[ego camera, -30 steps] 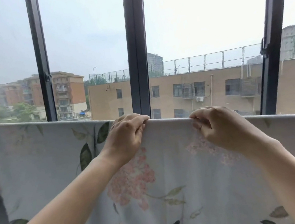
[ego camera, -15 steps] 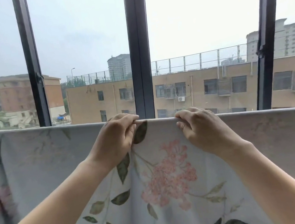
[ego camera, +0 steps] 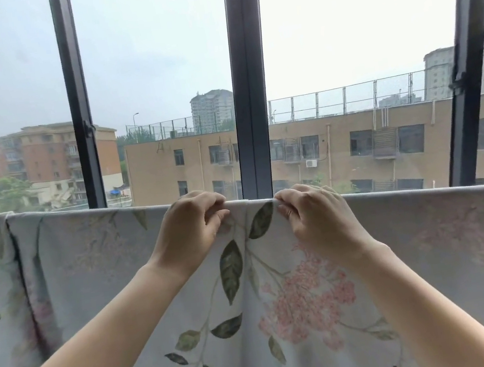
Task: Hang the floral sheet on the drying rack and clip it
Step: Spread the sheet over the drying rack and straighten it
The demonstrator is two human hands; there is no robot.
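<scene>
Floral sheet (ego camera: 309, 298) hangs over the drying rack's top bar (bar hidden beneath), fold running 9-to-3 o'clock at mid-view; left hand (ego camera: 191, 231) and right hand (ego camera: 317, 219) near each other, equally close, each pinching the fold at its 12 o'clock; window frame (ego camera: 247, 89) beyond; no clip seen.

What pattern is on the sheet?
Pale sheet with green leaves and pink flower clusters, seen in the head view.
</scene>
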